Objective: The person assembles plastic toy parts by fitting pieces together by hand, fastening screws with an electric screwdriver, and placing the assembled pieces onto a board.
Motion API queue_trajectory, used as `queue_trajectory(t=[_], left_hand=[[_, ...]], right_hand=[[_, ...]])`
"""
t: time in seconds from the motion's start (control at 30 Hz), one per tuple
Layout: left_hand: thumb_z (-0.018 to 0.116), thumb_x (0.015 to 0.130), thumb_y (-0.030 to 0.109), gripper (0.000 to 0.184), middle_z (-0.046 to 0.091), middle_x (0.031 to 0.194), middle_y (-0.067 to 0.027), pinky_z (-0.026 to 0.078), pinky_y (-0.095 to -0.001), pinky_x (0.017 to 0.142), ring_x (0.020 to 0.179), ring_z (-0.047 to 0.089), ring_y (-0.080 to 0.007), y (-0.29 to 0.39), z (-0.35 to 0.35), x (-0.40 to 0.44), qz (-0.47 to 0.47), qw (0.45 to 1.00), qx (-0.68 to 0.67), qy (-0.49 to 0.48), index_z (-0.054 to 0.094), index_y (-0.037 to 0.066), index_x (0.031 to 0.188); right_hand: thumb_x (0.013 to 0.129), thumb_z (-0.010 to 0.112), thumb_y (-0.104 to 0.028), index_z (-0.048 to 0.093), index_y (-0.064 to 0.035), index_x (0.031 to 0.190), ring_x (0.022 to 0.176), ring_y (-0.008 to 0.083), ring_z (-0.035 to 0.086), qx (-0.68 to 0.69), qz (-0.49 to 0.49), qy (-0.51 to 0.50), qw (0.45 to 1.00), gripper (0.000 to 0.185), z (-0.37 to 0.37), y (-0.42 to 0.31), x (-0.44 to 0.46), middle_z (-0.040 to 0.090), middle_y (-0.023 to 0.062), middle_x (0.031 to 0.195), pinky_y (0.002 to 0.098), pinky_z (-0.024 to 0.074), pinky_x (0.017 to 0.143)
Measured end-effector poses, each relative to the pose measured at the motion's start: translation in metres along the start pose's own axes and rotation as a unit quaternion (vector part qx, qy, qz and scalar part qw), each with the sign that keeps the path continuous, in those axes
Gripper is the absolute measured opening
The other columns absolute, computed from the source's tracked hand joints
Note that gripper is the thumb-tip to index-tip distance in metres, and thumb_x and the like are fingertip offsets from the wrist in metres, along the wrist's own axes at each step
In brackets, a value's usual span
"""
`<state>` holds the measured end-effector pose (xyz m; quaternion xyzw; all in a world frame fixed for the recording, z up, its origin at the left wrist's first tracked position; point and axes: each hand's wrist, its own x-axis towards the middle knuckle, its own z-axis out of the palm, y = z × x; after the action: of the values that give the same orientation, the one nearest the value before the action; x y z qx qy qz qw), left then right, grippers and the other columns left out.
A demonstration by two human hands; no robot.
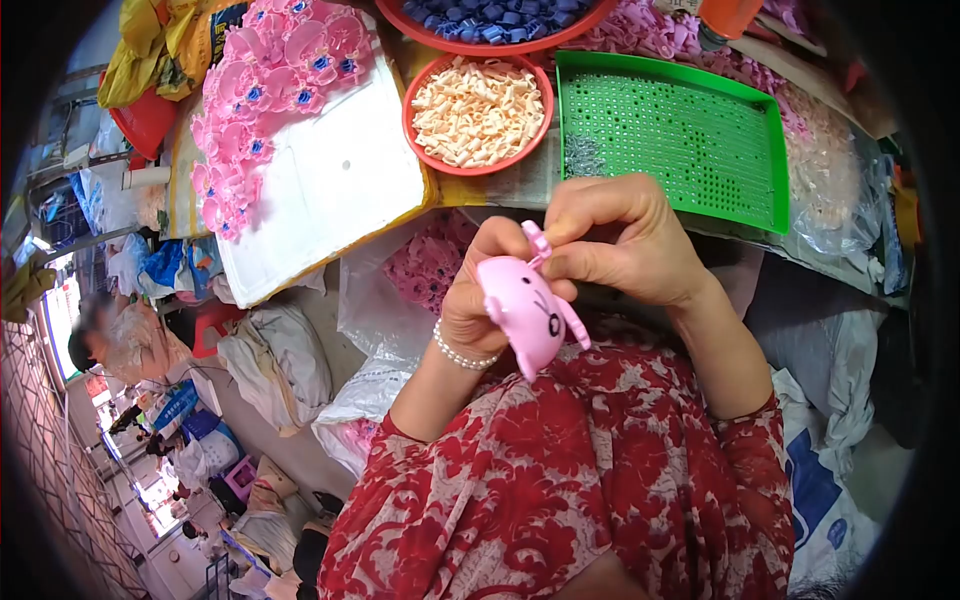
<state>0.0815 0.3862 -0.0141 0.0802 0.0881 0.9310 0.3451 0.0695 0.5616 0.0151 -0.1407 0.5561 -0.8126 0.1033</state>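
Note:
My left hand (pixel 470 300), with a pearl bracelet at the wrist, is closed around a pink plastic toy part (pixel 530 315) that has a small face with dark eyes. Between the thumb and fingers of my right hand (pixel 625 240) is a small pink plastic piece (pixel 537 240), pinched against the upper end of the toy part. Both hands meet in front of my chest, just short of the table edge. Whether the two pink pieces are joined I cannot tell, since my fingers hide part of them.
A white board (pixel 330 190) carries several pink assembled parts (pixel 290 60) with blue centres. Beside it are a red bowl (pixel 408 125) of cream pieces, a red basin (pixel 470 48) of blue pieces, and a green perforated tray (pixel 700 130) with small metal bits (pixel 582 157). Bagged pink parts (pixel 430 265) lie below.

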Motion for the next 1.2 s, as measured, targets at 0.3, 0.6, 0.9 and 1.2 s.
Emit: queue_trajectory(t=[0.3, 0.6, 0.9, 1.2], left_hand=[[0.072, 0.073, 0.017, 0.072, 0.055, 0.109, -0.0142, 0.049, -0.0360, 0.088, 0.101, 0.059, -0.0254, 0.004, 0.005, 0.002, -0.040, 0.980, 0.160, 0.110, 0.035, -0.004, 0.131], [0.065, 0.082, 0.015, 0.056, 0.056, 0.115, -0.0152, 0.055, -0.0348, 0.075, 0.099, 0.060, -0.0248, 0.002, 0.006, 0.000, -0.064, 0.960, 0.241, 0.130, 0.040, 0.001, 0.130], [0.060, 0.087, 0.016, 0.043, 0.057, 0.110, -0.0151, 0.057, -0.0311, 0.072, 0.092, 0.063, -0.0237, 0.001, 0.015, 0.002, -0.025, 0.962, 0.215, 0.169, 0.042, 0.002, 0.124], [0.058, 0.088, 0.017, 0.041, 0.057, 0.111, -0.0194, 0.057, -0.0323, 0.071, 0.086, 0.065, -0.0266, -0.002, 0.007, 0.004, -0.046, 0.979, 0.140, 0.144, 0.043, 0.001, 0.123]], right_hand=[[0.076, 0.066, -0.001, 0.063, 0.0015, 0.074, 0.066, 0.0083, 0.052, -0.105, -0.005, 0.009, 0.994, 0.004, -0.016, 0.001, -0.008, 0.058, 0.0036, 0.072, 0.0211, 0.0398, 0.059], [0.079, 0.062, -0.001, 0.061, 0.0002, 0.076, 0.061, 0.0012, 0.050, -0.103, 0.070, 0.099, 0.987, 0.003, -0.015, 0.011, -0.014, 0.058, -0.0024, 0.069, 0.0168, 0.0410, 0.054], [0.081, 0.059, -0.008, 0.059, 0.0030, 0.098, 0.083, 0.0085, 0.056, -0.059, 0.080, 0.091, 0.991, 0.020, -0.025, 0.008, -0.038, 0.061, 0.0043, 0.088, 0.0226, 0.0450, 0.074], [0.083, 0.058, -0.002, 0.060, 0.0042, 0.102, 0.073, 0.0066, 0.055, 0.025, -0.001, 0.114, 0.993, 0.020, -0.010, 0.011, -0.050, 0.060, 0.0026, 0.082, 0.0191, 0.0448, 0.067]])
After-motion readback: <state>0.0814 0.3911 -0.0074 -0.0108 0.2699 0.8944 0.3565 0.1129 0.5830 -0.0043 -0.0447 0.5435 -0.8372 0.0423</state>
